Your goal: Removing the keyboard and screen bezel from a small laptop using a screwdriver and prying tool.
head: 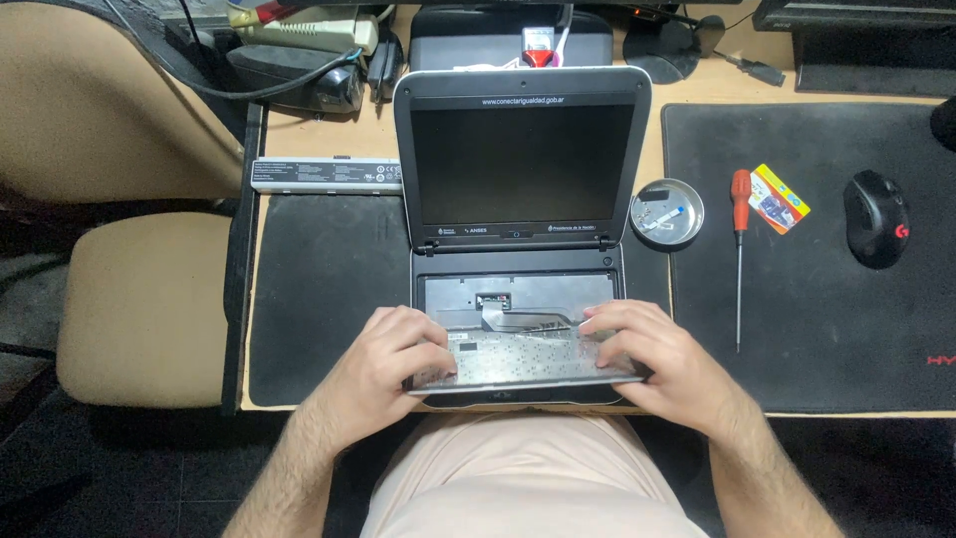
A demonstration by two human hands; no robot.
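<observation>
Keyboard (518,361) removal is what I judge to be in hand: the panel is flipped underside-up over the front of the small open laptop (520,149), a flat ribbon cable (495,317) still joining it to the bared bay. My left hand (393,354) has its fingers clenched on the panel's left end; my right hand (647,349) grasps the right end the same way. Next, I think, comes freeing that ribbon at its connector, which calls for a light, steady touch. Near edge of the surface (697,85) sits just under the panel. Right side offers room, though a metal dish (667,212) and a red-handled screwdriver (739,249) lie near.
</observation>
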